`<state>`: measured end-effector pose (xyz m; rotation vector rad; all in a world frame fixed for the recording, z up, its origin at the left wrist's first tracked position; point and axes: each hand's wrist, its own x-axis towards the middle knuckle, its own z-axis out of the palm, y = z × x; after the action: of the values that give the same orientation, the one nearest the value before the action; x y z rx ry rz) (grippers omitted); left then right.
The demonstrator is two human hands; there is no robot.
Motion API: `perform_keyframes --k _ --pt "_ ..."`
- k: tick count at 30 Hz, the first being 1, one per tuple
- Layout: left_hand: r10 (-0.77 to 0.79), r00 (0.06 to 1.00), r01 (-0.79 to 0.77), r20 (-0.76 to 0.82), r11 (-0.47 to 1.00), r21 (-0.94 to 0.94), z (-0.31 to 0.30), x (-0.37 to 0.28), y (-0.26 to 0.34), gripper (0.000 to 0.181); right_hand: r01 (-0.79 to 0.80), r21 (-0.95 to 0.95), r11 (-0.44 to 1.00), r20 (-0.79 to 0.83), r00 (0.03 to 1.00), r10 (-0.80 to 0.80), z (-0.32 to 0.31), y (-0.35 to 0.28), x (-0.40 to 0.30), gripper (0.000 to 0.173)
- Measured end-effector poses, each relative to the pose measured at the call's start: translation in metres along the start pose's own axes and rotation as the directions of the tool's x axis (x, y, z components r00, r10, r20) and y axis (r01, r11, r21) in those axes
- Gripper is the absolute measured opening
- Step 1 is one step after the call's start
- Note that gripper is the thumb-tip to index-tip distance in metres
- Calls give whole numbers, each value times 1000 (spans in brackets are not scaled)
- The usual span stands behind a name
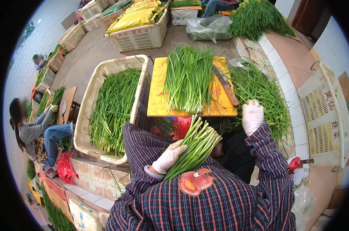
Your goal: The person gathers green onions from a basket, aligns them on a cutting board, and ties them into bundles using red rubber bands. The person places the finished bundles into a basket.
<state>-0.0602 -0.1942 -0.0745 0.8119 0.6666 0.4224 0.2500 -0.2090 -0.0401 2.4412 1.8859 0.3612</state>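
My left hand, in a white glove, grips a bunch of garlic chives against my plaid smock, with the pale cut ends pointing up and away from me. My right hand, also gloved, is at the near edge of a loose heap of chives to the right. Its fingers are curled, and whether they pinch a stem is hidden. Before me, a yellow board carries a thick pile of aligned chives. A knife with a wooden handle lies along the pile's right side.
Left of the board stands a cream plastic crate holding chives. Red plastic ties hang below the board's near edge. An upright crate leans at the right wall. Another person sits at far left by a board. Filled crates stand beyond.
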Motion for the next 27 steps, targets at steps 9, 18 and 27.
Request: perform_keyframes --k 9,18,27 --pt "110 994 -109 1 983 147 -4 2 -7 36 379 462 802 -276 921 -277 -46 -102 -32 44" --pt "87 996 -86 -2 991 102 -3 0 -4 37 87 155 984 -344 938 -29 -8 -22 10 29" --pt "106 994 -108 21 976 187 -2 -2 -3 37 371 808 458 -341 928 -150 -9 -98 4 7"
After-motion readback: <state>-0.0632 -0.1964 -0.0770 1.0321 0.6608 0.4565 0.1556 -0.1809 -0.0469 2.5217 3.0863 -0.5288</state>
